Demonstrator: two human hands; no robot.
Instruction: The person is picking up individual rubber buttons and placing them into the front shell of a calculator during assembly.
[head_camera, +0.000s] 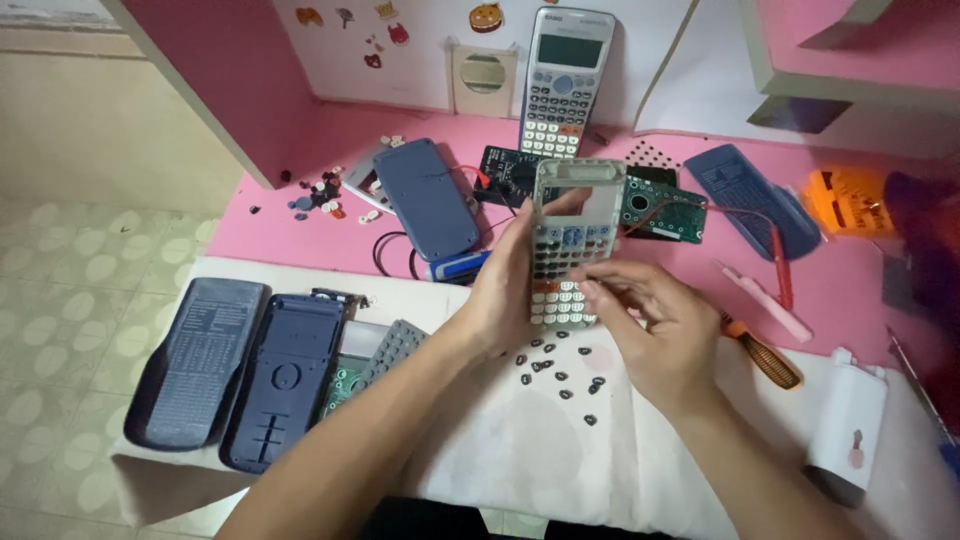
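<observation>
Gripped upright in the left hand (505, 290): a pale calculator front shell (572, 235), window opening at top, rows of keys below, thumb side wrapped along its left edge. Pinched at the lower right corner of that shell by the right hand (650, 325), fingertips (592, 290) pressed on the bottom key rows; whether a loose key sits between them, cannot tell. Just below the grip, scattered on the white cloth (520, 450): small dark loose keys (560, 372). Directly behind the held shell, leaning against the wall: a complete grey calculator (563, 85). Right behind the shell's upper edge, on the pink desk (280, 225): a green circuit board (665, 208). Left of the grip and slightly beyond: a blue back cover (427, 197), with a blue cylindrical cell (455, 266) at its near end and a cluster of tiny buttons (318, 195) farther left. Well left of the grip and nearer: a dark slide cover (197, 362), a dark blue rear shell (283, 380) and a grey rubber keypad mat (392, 350) lying side by side. Right of the grip: a pink pry tool (770, 303), a screwdriver with orange handle (765, 352), another blue cover (755, 198) beyond, and a white bottle (848, 425) near the right edge.
</observation>
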